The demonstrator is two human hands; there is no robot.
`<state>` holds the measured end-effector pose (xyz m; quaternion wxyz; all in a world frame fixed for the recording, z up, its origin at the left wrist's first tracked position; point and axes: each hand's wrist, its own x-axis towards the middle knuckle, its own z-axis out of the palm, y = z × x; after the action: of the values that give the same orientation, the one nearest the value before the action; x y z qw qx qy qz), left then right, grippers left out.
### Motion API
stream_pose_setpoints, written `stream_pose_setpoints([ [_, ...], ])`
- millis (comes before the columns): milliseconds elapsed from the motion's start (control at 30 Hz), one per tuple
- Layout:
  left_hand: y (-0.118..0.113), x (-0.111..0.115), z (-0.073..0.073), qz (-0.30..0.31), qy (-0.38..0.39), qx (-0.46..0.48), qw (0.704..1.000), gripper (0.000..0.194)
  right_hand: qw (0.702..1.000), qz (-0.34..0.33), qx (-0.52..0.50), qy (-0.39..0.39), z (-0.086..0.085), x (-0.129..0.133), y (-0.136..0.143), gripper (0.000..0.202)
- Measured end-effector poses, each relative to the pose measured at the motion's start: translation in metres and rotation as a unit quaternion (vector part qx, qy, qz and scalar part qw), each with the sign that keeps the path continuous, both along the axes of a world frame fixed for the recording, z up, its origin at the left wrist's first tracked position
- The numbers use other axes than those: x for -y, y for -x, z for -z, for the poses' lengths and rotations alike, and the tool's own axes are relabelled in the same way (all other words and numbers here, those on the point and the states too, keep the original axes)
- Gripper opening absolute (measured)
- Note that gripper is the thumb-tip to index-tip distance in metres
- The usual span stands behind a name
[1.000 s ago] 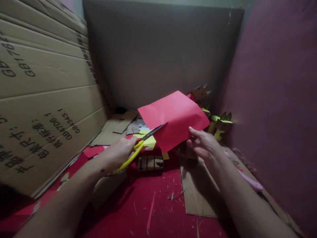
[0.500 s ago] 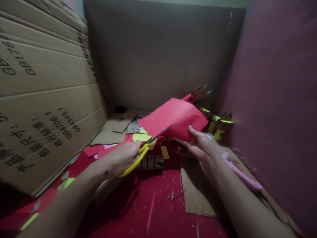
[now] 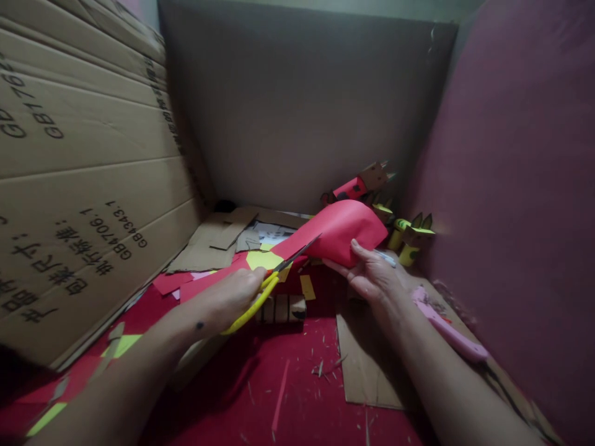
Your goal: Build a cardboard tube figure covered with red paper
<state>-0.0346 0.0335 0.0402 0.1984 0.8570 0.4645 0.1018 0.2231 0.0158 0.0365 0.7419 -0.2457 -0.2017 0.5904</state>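
Observation:
My left hand (image 3: 239, 291) is closed round the yellow handles of a pair of scissors (image 3: 248, 313). Their dark blades point up to the right and lie against the near edge of a sheet of red paper (image 3: 339, 230). That sheet bends into a curve, its far side rounded over. My right hand (image 3: 374, 269) pinches its lower right part, thumb on top and fingers beneath. Under the scissors lie yellow paper scraps (image 3: 261, 260) and a cardboard tube with black bands (image 3: 281, 308).
A large printed carton (image 3: 93, 173) walls the left side. Small animal figures of card and paper (image 3: 411, 238) stand at the back right. A pink cutter (image 3: 449, 331) lies by the right forearm, beside a flat cardboard piece (image 3: 372, 371). Shavings litter the red cloth (image 3: 242, 396).
The red sheet has curled and dropped at its far left side, uncovering a printed paper and the red figure behind. Both hands stay in nearly the same place.

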Motion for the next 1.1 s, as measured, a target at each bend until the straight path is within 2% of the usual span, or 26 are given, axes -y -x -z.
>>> stream_pose_setpoints([
  [100,-0.003,0.008,-0.011,0.009,0.007,-0.030,0.999,0.021,1.000,-0.001,0.011,-0.008,0.001,-0.001,-0.001,0.014],
  [233,-0.006,0.016,-0.020,0.033,0.036,-0.018,0.999,0.020,0.999,-0.028,0.034,0.002,0.003,-0.001,0.001,0.011],
  [533,-0.003,0.008,-0.005,0.029,0.082,0.070,0.994,0.015,0.999,-0.029,0.043,-0.008,0.006,-0.002,0.001,0.016],
  [667,-0.006,0.014,-0.011,0.031,0.164,0.099,0.981,0.011,0.999,-0.031,0.042,-0.007,0.007,-0.001,0.003,0.021],
  [767,-0.009,0.020,-0.019,0.037,0.196,0.110,0.974,0.012,0.998,-0.035,0.054,-0.010,0.007,0.001,0.006,0.019],
  [867,-0.009,0.021,-0.021,0.059,0.189,0.091,0.976,0.016,0.997,-0.047,0.064,-0.017,0.008,0.002,0.010,0.015],
  [967,-0.006,0.015,-0.017,0.072,0.172,0.090,0.978,0.021,0.997,-0.053,0.060,-0.019,0.009,0.002,0.011,0.017],
  [1100,-0.004,0.012,-0.014,0.077,0.161,0.074,0.981,0.018,0.997,-0.044,0.055,-0.019,0.009,0.001,0.011,0.018],
])
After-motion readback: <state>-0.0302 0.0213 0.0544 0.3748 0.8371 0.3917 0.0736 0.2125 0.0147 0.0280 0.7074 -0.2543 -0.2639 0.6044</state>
